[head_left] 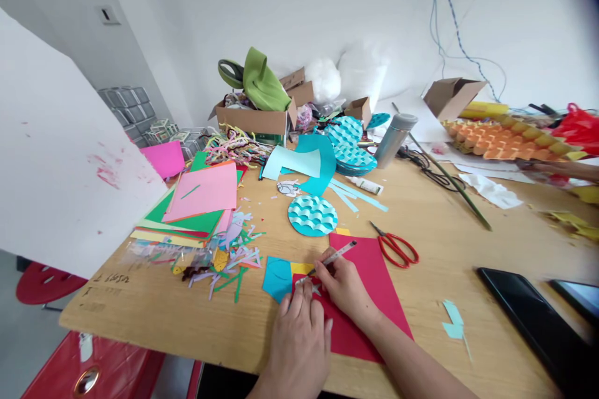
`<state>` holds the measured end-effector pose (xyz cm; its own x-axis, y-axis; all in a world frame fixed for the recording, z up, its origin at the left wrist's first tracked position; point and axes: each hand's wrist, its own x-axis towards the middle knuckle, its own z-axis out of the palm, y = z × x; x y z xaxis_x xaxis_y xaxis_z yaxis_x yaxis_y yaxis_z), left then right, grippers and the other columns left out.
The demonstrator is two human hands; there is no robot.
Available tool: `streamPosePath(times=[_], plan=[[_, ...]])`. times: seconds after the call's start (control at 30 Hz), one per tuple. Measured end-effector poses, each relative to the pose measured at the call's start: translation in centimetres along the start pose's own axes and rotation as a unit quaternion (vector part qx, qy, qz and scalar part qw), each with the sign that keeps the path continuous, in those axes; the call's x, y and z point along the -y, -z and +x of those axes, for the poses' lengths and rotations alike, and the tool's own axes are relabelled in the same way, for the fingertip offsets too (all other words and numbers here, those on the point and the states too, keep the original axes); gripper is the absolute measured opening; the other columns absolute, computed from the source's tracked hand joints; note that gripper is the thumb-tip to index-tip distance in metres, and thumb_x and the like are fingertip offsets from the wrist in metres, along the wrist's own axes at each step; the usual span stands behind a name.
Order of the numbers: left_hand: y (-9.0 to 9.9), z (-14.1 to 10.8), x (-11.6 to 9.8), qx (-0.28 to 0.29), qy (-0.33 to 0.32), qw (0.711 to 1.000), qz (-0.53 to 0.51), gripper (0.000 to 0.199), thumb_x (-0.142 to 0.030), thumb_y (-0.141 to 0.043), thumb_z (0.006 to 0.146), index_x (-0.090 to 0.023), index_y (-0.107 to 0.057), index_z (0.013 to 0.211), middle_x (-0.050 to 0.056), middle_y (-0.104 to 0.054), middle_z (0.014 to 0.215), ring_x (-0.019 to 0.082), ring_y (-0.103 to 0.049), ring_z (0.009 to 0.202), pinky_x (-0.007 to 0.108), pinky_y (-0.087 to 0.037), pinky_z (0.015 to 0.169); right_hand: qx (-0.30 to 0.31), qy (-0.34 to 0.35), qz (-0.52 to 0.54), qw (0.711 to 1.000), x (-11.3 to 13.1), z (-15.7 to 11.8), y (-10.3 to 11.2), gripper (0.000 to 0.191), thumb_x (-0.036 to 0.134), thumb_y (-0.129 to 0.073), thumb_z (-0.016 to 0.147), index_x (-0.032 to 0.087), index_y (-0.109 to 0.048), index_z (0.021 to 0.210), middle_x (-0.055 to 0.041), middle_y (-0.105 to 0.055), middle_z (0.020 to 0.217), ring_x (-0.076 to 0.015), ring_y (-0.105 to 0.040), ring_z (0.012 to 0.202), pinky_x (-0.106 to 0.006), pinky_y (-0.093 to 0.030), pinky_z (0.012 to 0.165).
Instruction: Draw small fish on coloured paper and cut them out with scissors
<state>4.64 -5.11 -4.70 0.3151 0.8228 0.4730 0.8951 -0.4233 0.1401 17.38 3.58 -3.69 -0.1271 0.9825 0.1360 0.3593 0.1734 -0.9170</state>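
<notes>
My right hand (pixel 344 287) is closed round a pencil (pixel 339 252), its tip down at a red sheet of paper (pixel 388 305). My left hand (pixel 302 340) lies flat on the near left part of that sheet, fingertips beside the pencil tip. Partly hidden by my fingers is a small pale cutout (pixel 317 290) on the red paper. Left of the sheet lies a blue paper piece (pixel 277 277) with a curved line drawn on it. Between them shows a strip of yellow paper (pixel 299 269). Red-handled scissors (pixel 397 249) rest just right of the red sheet.
Beyond my hands lie a wavy blue paper disc (pixel 312 215) and a glue bottle (pixel 365 185). Paper scraps and stacked coloured sheets (pixel 201 193) are left. A grey tumbler (pixel 395 140) stands behind; a black phone (pixel 519 318) lies right. A blurred arm shows at the right edge.
</notes>
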Motion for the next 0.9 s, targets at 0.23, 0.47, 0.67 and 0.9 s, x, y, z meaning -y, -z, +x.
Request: streamPosePath(times=[0.23, 0.47, 0.67, 0.9], plan=[[-0.47, 0.01, -0.02, -0.011, -0.001, 1.000, 0.004, 0.023, -0.019, -0.045, 0.091, -0.011, -0.059, 0.107, 0.016, -0.064, 0.123, 0.029, -0.058, 0.115, 0.046, -0.051, 0.090, -0.007, 0.003, -0.007, 1.000, -0.08, -0.02, 0.02, 0.025, 0.039, -0.050, 0.088, 0.022, -0.050, 0.070, 0.0040, -0.047, 0.054, -0.0127, -0.044, 0.044, -0.025, -0.037, 0.044], [-0.55, -0.09, 0.08, -0.005, -0.003, 1.000, 0.004, 0.021, -0.018, -0.045, 0.091, -0.012, -0.060, 0.104, 0.016, -0.064, 0.123, 0.030, -0.058, 0.116, 0.045, -0.051, 0.090, -0.014, 0.009, -0.013, 1.000, 0.01, -0.02, 0.05, 0.023, 0.037, -0.050, 0.088, 0.022, -0.050, 0.070, 0.0030, -0.050, 0.056, -0.0127, -0.045, 0.046, -0.025, -0.038, 0.046], [-0.64, -0.17, 0.08, -0.023, -0.003, 1.000, 0.007, 0.020, -0.018, -0.043, 0.092, -0.013, -0.058, 0.105, 0.016, -0.063, 0.124, 0.029, -0.058, 0.116, 0.044, -0.052, 0.090, -0.013, 0.018, -0.016, 1.000, -0.10, -0.07, 0.04, 0.022, 0.034, -0.048, 0.088, 0.022, -0.049, 0.069, 0.0029, -0.050, 0.056, -0.0123, -0.044, 0.046, -0.024, -0.036, 0.046], [-0.38, -0.07, -0.02, -0.024, 0.004, 1.000, 0.011, 0.020, -0.019, -0.041, 0.094, -0.013, -0.057, 0.104, 0.016, -0.063, 0.122, 0.030, -0.059, 0.114, 0.044, -0.054, 0.089, -0.011, 0.027, -0.023, 0.999, -0.11, -0.11, -0.07, 0.021, 0.033, -0.047, 0.088, 0.022, -0.049, 0.070, 0.0032, -0.048, 0.056, -0.0124, -0.044, 0.047, -0.024, -0.034, 0.046]])
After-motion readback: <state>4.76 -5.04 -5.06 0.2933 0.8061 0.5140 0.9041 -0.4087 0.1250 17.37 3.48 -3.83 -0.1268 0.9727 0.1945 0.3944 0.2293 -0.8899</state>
